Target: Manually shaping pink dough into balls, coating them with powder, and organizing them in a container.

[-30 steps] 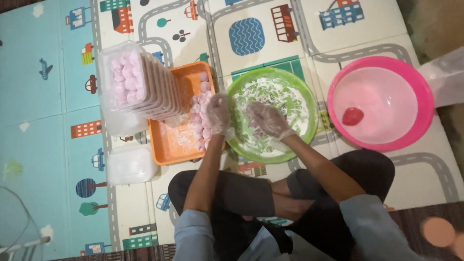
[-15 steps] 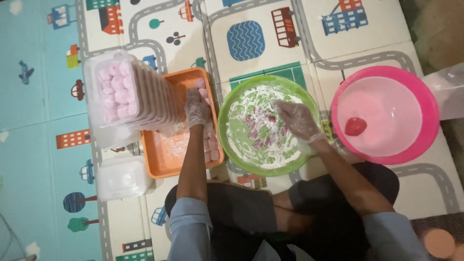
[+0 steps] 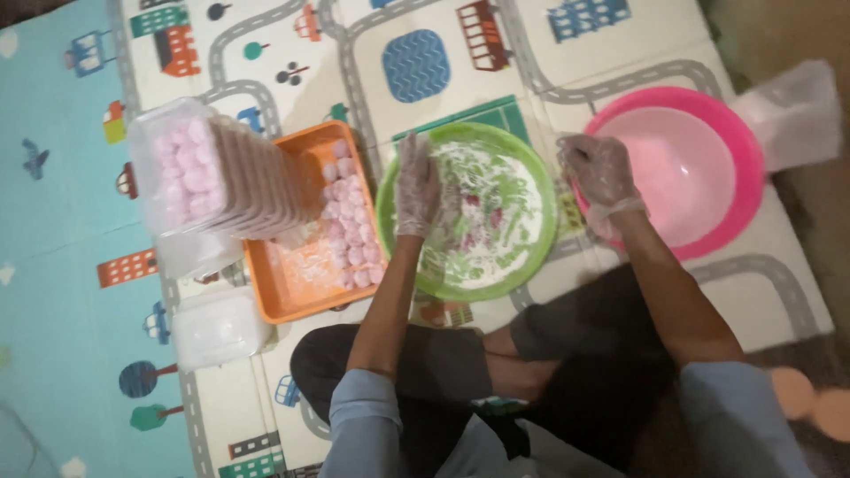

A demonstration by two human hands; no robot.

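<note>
I see a round green tray [image 3: 531, 190] flat on the mat, dusted white, with small pink balls [image 3: 482, 217] near its centre.

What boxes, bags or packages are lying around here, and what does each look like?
Stack of clear lidded boxes: far left, tipped on its side, filled with pink balls.
Small clear lidded box: left, nearer the person, rectangular, whitish inside.
Clear plastic bag: far right, beside the pink bowl, crumpled.
No labels, signs or screens visible.
</note>
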